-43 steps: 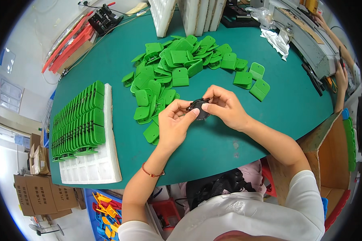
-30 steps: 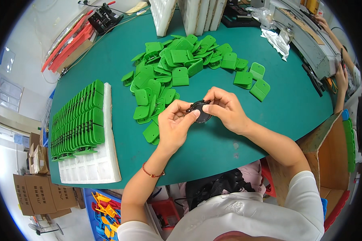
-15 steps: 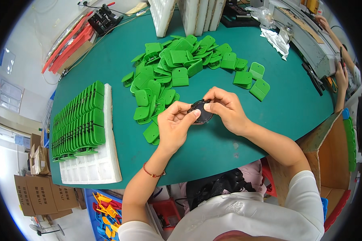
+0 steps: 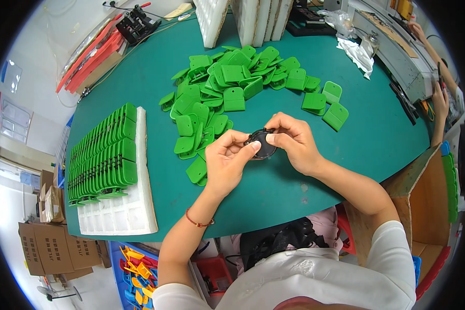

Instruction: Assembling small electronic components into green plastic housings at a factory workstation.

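Observation:
A round black disc-shaped part (image 4: 265, 146) with a raised rim is held above the green table mat. My left hand (image 4: 227, 157) pinches its left edge, the thumb lying on the flat face. On the opposite side my right hand (image 4: 295, 144) grips the upper right edge, thumb also on the face. Fingers behind the disc are partly hidden. Just beyond my hands lies a loose pile of green plastic clips (image 4: 234, 99). To the left, a white foam tray (image 4: 148, 196) holds rows of green clips (image 4: 104, 155) with black parts on them.
White foam slabs (image 4: 248, 23) stand at the table's far edge. A bin of coloured plastic pieces (image 4: 139, 274) sits below the left front edge, a cardboard box (image 4: 423, 206) at the right. Another person's hand (image 4: 440, 101) shows at far right, beside a grey machine (image 4: 397, 51).
The whole view has shifted very slightly. Both hands keep the same hold on the black disc, with hardly any movement.

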{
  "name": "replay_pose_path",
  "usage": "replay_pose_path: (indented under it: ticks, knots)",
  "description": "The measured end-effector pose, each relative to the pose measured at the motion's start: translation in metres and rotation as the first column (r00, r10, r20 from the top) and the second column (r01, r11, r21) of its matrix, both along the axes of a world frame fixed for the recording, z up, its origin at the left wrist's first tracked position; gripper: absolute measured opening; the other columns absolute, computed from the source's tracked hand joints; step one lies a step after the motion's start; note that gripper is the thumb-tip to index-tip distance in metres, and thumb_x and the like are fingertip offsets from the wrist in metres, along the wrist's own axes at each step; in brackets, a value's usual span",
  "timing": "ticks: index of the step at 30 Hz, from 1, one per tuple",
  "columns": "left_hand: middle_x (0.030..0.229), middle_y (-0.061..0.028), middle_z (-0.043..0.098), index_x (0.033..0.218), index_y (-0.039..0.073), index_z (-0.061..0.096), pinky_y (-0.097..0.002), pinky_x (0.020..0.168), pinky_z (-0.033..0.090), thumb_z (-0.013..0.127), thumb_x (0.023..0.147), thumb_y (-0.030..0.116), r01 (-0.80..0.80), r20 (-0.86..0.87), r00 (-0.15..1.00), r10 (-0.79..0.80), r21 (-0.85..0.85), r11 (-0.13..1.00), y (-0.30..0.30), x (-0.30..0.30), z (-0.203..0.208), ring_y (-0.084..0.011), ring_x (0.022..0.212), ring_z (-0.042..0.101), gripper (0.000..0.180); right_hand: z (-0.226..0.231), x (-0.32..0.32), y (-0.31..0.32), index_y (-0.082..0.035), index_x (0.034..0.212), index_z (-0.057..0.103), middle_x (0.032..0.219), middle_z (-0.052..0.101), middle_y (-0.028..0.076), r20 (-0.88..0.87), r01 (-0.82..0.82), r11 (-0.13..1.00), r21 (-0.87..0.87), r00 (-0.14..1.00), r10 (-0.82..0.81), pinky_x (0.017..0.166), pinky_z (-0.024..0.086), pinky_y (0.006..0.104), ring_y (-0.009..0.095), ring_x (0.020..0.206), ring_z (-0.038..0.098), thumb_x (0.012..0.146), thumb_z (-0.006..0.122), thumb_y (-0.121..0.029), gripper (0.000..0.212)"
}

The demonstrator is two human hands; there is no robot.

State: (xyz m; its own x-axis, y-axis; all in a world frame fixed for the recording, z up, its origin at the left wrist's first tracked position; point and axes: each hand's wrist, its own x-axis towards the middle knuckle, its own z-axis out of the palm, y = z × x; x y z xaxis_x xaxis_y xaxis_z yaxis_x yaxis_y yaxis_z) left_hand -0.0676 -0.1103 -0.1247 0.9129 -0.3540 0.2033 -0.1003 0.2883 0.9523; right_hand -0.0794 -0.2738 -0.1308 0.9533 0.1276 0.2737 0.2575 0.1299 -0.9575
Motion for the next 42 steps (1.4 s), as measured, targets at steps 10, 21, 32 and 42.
replay_pose_path:
  ticks: [10, 21, 32, 42]
  knots:
    - [0.079, -0.0091, 0.06, 0.085, -0.006, 0.054, -0.0218, 0.065, 0.05, 0.057, 0.078, -0.004, 0.009, 0.022, 1.0, -0.009, 0.003, 1.0, 0.0018, 0.0023, -0.0022, -0.0088, 0.069, 0.058, 0.008, -0.0018, 0.0003, -0.0006, 0.003, 0.083, 0.051, 0.077, 0.047, 0.002, 0.067, 0.008, 0.999, -0.033, 0.998, -0.005, 0.059, 0.036, 0.0212, 0.008, 0.068, 0.042, 0.076, 0.05, -0.003, 0.008]
    - [0.08, -0.0093, 0.06, 0.085, -0.006, 0.054, -0.0222, 0.065, 0.05, 0.058, 0.078, -0.003, 0.012, 0.024, 1.0, -0.013, 0.035, 0.999, 0.0027, 0.0037, -0.0013, -0.0098, 0.07, 0.058, 0.009, -0.0076, 0.0045, -0.0008, 0.003, 0.08, 0.053, 0.07, 0.054, 0.004, 0.134, 0.027, 1.0, -0.01, 0.991, -0.026, 0.057, 0.044, 0.0226, 0.008, 0.062, 0.051, 0.077, 0.056, -0.006, 0.01]
    - [0.082, -0.01, 0.06, 0.088, -0.006, 0.054, -0.022, 0.067, 0.049, 0.057, 0.078, -0.004, -0.003, 0.052, 0.999, 0.001, 0.03, 1.0, 0.0026, 0.0033, -0.0019, -0.0106, 0.072, 0.058, 0.011, -0.0047, 0.0035, -0.0017, 0.002, 0.081, 0.053, 0.071, 0.055, 0.004, 0.096, 0.001, 1.0, -0.022, 0.995, 0.001, 0.057, 0.045, 0.0218, 0.008, 0.064, 0.053, 0.078, 0.057, -0.007, 0.011]
    - [0.083, -0.0088, 0.06, 0.088, -0.005, 0.055, -0.0216, 0.068, 0.048, 0.056, 0.078, -0.004, 0.013, 0.028, 1.0, -0.013, 0.004, 1.0, 0.0029, 0.0036, -0.0048, -0.0097, 0.073, 0.057, 0.01, -0.0056, 0.0061, -0.0023, 0.002, 0.079, 0.051, 0.068, 0.054, 0.003, 0.199, 0.017, 0.996, -0.083, 0.98, 0.0, 0.053, 0.042, 0.0216, 0.007, 0.06, 0.05, 0.077, 0.058, -0.008, 0.012]
